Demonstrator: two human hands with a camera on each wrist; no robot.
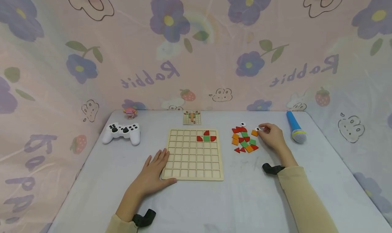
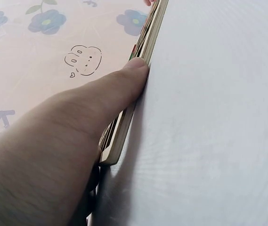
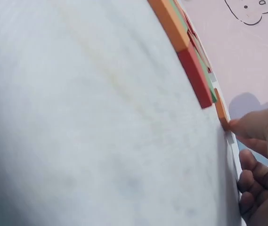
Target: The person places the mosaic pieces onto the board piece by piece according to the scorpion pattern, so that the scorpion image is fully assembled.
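A square wooden grid board (image 1: 192, 158) lies on the table. Near its upper right, one green square (image 1: 206, 138) has red rounded pieces around it on three sides. My left hand (image 1: 153, 173) rests at the board's left side, fingers spread, its thumb (image 2: 134, 70) along the near edge. At the right edge of a loose pile of pieces, my right hand (image 1: 273, 136) pinches a white eye piece (image 1: 257, 128) with a black dot between thumb and index finger. The thumb is close against an orange square (image 3: 222, 109). A second eye piece (image 1: 243, 124) lies behind the pile.
Loose red, orange and green pieces (image 1: 244, 144) lie right of the board. A small pattern card (image 1: 192, 117) is behind it. At the left are a white game controller (image 1: 121, 133) and a pink figurine (image 1: 130, 112). A blue toy microphone (image 1: 295, 127) lies at far right.
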